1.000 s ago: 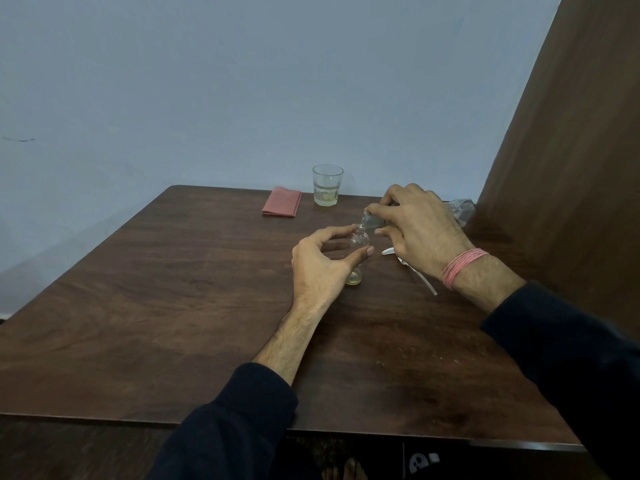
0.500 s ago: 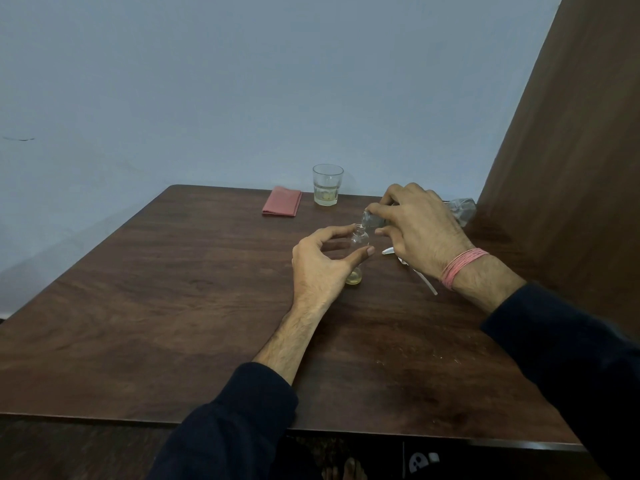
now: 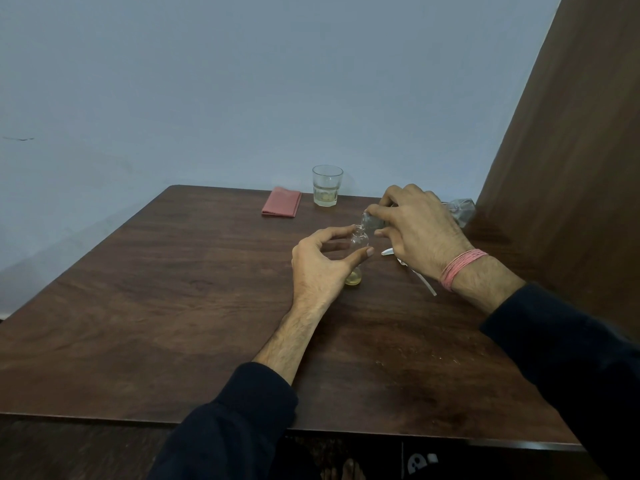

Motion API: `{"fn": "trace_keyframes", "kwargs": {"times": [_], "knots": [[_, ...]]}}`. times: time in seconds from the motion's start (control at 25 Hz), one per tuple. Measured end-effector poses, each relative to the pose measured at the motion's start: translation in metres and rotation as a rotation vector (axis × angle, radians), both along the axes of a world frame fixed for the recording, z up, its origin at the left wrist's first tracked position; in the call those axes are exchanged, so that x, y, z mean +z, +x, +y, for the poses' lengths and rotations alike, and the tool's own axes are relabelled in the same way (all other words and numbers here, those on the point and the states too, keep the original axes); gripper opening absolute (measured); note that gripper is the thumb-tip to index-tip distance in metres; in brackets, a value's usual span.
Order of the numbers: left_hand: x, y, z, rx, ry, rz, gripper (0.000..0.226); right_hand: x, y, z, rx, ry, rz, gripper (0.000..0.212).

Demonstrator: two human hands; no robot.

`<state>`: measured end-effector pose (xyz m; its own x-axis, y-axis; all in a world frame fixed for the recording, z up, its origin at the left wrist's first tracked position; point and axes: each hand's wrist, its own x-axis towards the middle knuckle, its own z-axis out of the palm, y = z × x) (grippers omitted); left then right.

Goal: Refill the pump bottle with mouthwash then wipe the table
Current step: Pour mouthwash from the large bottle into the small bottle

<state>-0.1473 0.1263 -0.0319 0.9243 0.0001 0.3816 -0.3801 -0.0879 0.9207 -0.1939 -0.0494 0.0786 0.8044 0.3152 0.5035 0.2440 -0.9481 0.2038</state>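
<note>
I am working on the table (image 3: 173,323), keeping the bottle (image 3: 358,241) upright near its far right so nothing spills. My left hand (image 3: 320,268) is curling around the bottle, thumb and forefinger half open and steadying its shoulder. My right hand (image 3: 419,230) is pinching a small clear container (image 3: 371,221), tipping it over the neck to pour. The glass (image 3: 326,186) and cloth (image 3: 281,206) are waiting behind.

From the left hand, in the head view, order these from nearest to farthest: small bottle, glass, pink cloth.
1. Small bottle: upright between the left hand's fingers.
2. Glass: behind the hand, at the far edge.
3. Pink cloth: far edge, left of the glass; close to it in distance.
</note>
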Motion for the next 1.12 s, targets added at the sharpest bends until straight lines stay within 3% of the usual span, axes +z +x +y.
{"fn": "trace_keyframes", "kwargs": {"times": [1.12], "knots": [[-0.0025,0.0028,0.0007,0.001,-0.006,0.0,0.056,0.0,0.0021,0.0005,-0.015,-0.022,0.006,0.034]]}}
